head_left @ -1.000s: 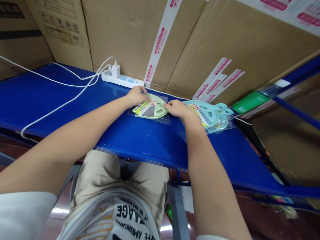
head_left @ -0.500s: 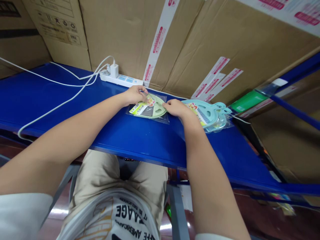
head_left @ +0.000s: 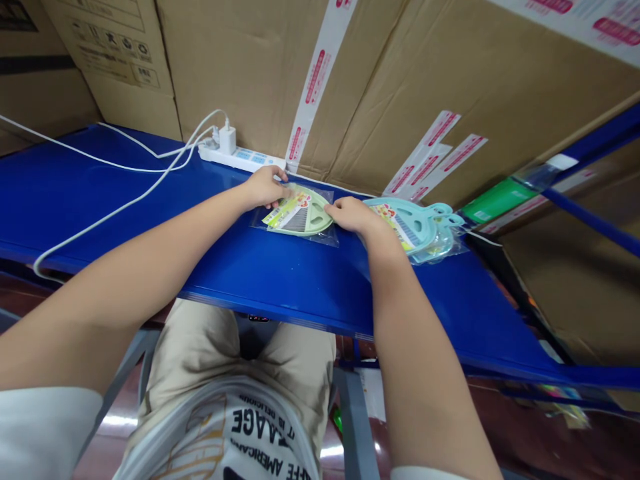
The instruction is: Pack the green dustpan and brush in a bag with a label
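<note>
A light green, half-moon plastic strainer (head_left: 319, 217) lies flat on the blue table inside a clear plastic bag (head_left: 327, 237). Across its left part is a yellow and white label card (head_left: 286, 212). My left hand (head_left: 267, 187) is at the upper left edge of the strainer, fingers curled down onto the card and bag. At the strainer's right end, my right hand (head_left: 350, 215) pinches its edge between thumb and fingers. Just beyond my right wrist are light blue strainers (head_left: 423, 227) of similar shape, bagged and stacked, partly hidden by the wrist.
A white power strip (head_left: 243, 159) with a plugged-in charger (head_left: 227, 139) and white cables stands along the back. Large cardboard boxes (head_left: 240, 73) wall off the rear of the blue table (head_left: 300, 280). A green packet (head_left: 500, 202) leans at the right beside a blue frame bar.
My left hand has shifted slightly left and up along the strainer's edge. The label card sits a little differently, turned slightly. My right hand keeps its hold.
</note>
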`<state>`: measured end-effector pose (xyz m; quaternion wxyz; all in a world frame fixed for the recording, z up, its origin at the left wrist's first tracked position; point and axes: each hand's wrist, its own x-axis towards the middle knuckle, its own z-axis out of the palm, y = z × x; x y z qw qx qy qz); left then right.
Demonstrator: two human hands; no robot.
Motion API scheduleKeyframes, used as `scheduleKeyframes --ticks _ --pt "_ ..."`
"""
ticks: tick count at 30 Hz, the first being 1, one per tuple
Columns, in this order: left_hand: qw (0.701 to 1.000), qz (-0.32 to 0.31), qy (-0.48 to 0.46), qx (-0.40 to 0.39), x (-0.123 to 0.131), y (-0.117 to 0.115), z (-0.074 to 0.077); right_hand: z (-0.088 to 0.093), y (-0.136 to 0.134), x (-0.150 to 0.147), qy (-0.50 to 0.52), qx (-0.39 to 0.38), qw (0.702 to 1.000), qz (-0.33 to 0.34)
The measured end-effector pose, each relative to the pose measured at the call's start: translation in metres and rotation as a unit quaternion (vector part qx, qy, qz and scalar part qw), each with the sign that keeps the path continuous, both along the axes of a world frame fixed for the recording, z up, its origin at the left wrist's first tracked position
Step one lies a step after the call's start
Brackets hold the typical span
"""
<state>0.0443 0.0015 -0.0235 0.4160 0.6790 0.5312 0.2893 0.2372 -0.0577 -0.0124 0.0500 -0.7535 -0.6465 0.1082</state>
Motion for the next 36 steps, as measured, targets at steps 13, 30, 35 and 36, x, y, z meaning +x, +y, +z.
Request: scheduleKeyframes --ticks 13,30,35,36 --pt "1.0 0.01 -0.022 -0.015 0.0 0.004 0.001 -0.003 0.002 0.004 0.004 0.007 1.0 0.006" --pt "0.997 -0.041 -0.046 -0.05 -0.007 -0.003 0.003 -0.003 0.004 0.005 -0.002 0.007 1.0 0.005" --pt "0.999 -0.037 -0.014 -0.02 -0.004 -0.007 0.007 -0.004 0.005 0.007 0.001 0.006 1.0 0.011" --pt "0.999 -0.04 -0.001 -0.013 -0.005 -0.007 0.009 -0.004 0.005 0.006 0.004 0.005 1.0 0.009"
